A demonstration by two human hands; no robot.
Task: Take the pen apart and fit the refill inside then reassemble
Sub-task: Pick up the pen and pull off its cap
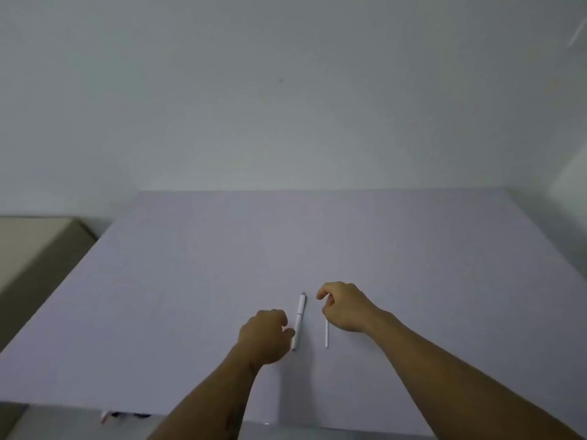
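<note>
A white pen lies whole on the pale lilac table, pointing away from me. A thin white refill lies to its right, roughly parallel, its far end hidden under my right hand. My left hand rests just left of the pen with fingers curled, its thumb tip at the pen's near half; it holds nothing. My right hand hovers right of the pen's far end, fingers loosely bent and apart, empty.
A plain grey-white wall rises behind the table's far edge. A beige box or piece of furniture stands beyond the table's left edge. The near edge of the table runs just below my forearms.
</note>
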